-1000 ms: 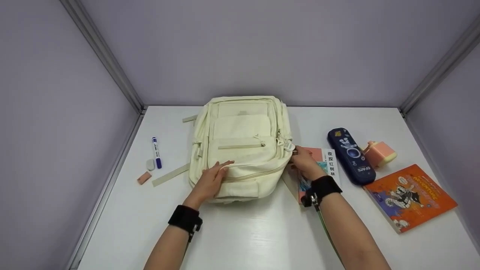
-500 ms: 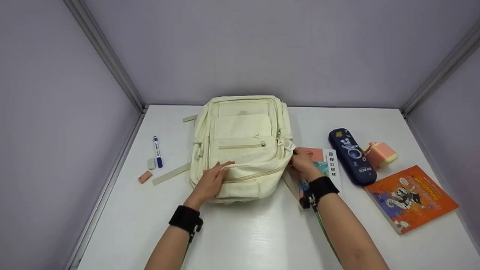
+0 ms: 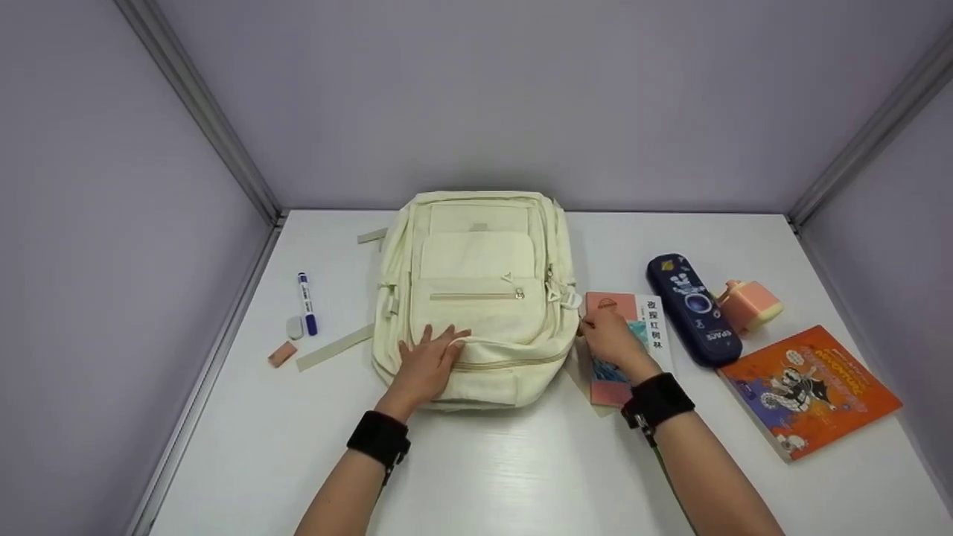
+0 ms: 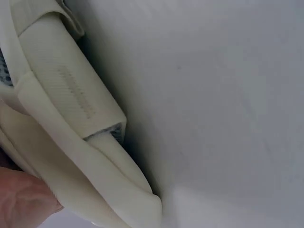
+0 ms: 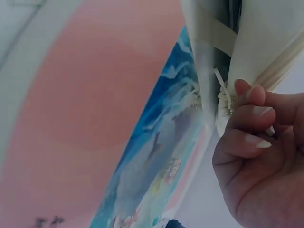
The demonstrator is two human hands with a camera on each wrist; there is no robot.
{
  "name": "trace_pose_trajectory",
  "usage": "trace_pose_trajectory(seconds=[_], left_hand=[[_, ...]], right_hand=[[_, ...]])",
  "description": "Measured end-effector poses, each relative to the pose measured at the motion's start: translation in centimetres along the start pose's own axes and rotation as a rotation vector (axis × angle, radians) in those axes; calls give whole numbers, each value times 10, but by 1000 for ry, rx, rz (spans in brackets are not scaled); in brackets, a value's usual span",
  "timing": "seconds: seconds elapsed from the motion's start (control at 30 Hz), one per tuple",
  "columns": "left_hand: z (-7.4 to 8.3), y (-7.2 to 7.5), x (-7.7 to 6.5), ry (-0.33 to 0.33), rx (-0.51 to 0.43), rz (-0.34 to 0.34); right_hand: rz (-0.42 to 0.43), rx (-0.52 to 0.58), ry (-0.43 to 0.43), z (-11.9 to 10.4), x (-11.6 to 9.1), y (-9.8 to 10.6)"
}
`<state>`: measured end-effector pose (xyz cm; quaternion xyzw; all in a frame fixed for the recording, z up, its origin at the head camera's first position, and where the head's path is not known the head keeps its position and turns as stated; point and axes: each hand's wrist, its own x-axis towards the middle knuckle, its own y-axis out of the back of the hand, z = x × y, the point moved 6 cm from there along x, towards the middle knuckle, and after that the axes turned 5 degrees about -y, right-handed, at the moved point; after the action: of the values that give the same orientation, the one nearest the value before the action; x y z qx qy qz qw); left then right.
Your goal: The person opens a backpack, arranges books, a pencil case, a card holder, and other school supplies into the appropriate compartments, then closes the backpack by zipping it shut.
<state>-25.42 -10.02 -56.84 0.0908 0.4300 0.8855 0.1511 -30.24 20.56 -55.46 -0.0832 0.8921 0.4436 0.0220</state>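
Note:
A cream backpack (image 3: 480, 257) lies on its back in the middle of the white table. My left hand (image 3: 428, 365) rests on its lower front with spread fingers, beside a curved zipper; in the left wrist view only a bit of this hand (image 4: 26, 202) shows by the bag's edge. At the bag's right side, the curled fingers of my right hand (image 3: 614, 339) pinch a small zipper pull (image 5: 270, 131), mostly hidden in the grip. Under that hand lies a pink and blue book (image 3: 610, 391) with a white title strip, close against the backpack.
Right of the book are a navy pencil case (image 3: 694, 309), a pink and yellow cube-shaped object (image 3: 752, 305) and an orange book (image 3: 811, 391). On the left lie a blue-capped marker (image 3: 307, 304), a small grey-white piece (image 3: 295, 327) and a pinkish block (image 3: 282, 354).
My right hand has drawn slightly toward me and right along the bag's side. My left hand has shifted a little right, its fingers spread wider. The bag's lower front has flattened somewhat.

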Motion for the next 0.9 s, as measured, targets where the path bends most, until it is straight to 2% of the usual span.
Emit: trace_pose_trajectory(seconds=[0.2,0.33,0.47,0.57,0.73,0.9], left_hand=[[3,-6,0,10,92,-9],[5,-8,2,19,121,-24],[7,-10,6,34,133,-24],[10,-11,11,39,135,-24],[16,-17,23,48,161,-71],[25,-22,29,33,280,-108]], right_hand=[[-123,-94,3,-10,-20,-7],[-228,-86,8,-20,-36,-9],[-300,-68,87,-33,-48,-9],[-283,-61,121,-37,-49,-7],[-179,-9,45,-21,-32,-6],[-111,61,26,-6,-11,-8]])
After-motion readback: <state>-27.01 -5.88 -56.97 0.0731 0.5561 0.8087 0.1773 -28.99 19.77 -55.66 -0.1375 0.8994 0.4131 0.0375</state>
